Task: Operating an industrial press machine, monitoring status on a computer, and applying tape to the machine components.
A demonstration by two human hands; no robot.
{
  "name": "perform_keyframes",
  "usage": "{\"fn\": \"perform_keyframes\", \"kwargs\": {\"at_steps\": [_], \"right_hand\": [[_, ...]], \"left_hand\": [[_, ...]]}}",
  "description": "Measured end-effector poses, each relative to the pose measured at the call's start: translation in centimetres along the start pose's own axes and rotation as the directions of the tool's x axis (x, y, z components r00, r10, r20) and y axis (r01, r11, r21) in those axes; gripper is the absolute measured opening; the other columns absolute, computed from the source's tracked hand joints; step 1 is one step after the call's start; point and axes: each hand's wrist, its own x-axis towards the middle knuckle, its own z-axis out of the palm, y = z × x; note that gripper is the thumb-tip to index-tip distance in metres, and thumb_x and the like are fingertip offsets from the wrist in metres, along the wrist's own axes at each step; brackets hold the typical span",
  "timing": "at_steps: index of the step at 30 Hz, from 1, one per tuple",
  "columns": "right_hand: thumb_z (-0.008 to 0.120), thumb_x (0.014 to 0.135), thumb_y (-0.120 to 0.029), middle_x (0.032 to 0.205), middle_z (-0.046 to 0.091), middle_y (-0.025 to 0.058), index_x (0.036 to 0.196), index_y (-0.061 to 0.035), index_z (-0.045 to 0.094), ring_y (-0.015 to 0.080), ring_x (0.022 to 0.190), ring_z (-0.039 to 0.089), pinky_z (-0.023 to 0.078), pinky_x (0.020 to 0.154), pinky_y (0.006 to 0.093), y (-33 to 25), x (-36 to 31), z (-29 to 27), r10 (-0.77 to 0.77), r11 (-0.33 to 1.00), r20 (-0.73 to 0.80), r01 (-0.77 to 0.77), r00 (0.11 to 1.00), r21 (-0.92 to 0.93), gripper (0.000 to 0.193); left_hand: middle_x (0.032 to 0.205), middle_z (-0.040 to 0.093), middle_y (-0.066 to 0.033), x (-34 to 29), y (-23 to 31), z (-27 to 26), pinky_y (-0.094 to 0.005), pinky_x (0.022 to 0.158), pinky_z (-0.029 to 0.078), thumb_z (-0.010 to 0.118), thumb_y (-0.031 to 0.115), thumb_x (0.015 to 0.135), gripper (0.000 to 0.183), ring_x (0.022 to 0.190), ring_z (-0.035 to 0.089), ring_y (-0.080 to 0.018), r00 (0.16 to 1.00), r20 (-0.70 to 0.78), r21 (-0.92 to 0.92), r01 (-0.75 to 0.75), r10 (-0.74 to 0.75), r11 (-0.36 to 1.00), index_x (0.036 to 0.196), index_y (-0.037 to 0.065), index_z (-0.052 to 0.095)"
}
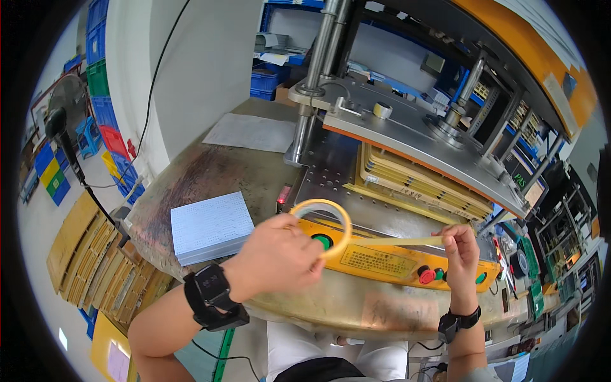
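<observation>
My left hand is closed around the near side of a roll of yellow tape, held up in front of the press. A strip of tape runs taut from the roll to the right. Its free end is pinched between the thumb and fingers of my right hand. Behind the strip is the press's yellow control panel, with green buttons and a red knob. To the left of my left hand lies a stack of light blue printed sheets.
A press plate on steel posts hangs over stacked tan boards. Another tape roll sits on that plate. A paper sheet lies at the table's back left. Boards stand on the floor at left, near stacked bins.
</observation>
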Motion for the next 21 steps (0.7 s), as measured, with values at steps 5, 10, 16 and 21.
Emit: {"fn": "perform_keyframes", "kwargs": {"at_steps": [5,10,16,21], "right_hand": [[0.057,0.095,-0.011,0.096,0.058,0.0058,0.098,-0.0014,0.052,0.0136,0.095,0.055,0.043,0.087,0.0266,-0.9,0.7,-0.5,-0.006,0.998,0.022,0.008,1.000,-0.056,0.012],[0.057,0.095,-0.011,0.096,0.057,0.0057,0.097,-0.0013,0.052,0.0132,0.094,0.055,0.043,0.087,0.0263,-1.5,-0.4,-1.3,-0.025,1.000,0.034,0.025,0.999,-0.008,0.012],[0.058,0.094,-0.008,0.095,0.058,0.0067,0.096,-0.0016,0.052,0.0134,0.091,0.054,0.043,0.086,0.0266,-2.6,-2.1,-1.7,-0.070,0.998,0.033,0.070,0.997,0.003,0.009],[0.057,0.089,0.001,0.092,0.059,0.0094,0.095,-0.0019,0.053,0.0196,0.087,0.057,0.046,0.085,0.0311,-3.9,-2.2,0.2,-0.350,0.888,0.148,0.378,0.925,-0.262,0.008]], "left_hand": [[0.053,0.054,-0.0045,-0.1,-0.3,-1.2,-0.0350,0.065,0.047,0.063,0.026,0.078,0.016,0.052,0.054,-0.0237,0.960,0.166,0.060,0.218,-0.225,0.974,0.074,0.011,0.059],[0.054,0.054,-0.0090,-0.1,0.4,-1.2,-0.0412,0.059,0.046,0.060,0.024,0.082,0.016,0.054,0.055,-0.0299,0.917,0.208,0.058,0.336,-0.341,0.940,0.081,0.008,0.059],[0.057,0.059,-0.0135,-0.6,1.0,-1.4,-0.0458,0.060,0.047,0.053,0.024,0.087,0.019,0.055,0.058,-0.0339,0.894,0.220,0.003,0.399,-0.390,0.917,0.085,0.006,0.059],[0.061,0.060,-0.0138,-1.4,-1.1,-1.6,-0.0399,0.055,0.045,0.045,0.027,0.089,0.032,0.053,0.057,-0.0273,0.714,0.303,-0.361,0.699,-0.631,0.617,0.079,0.002,0.062]]}}
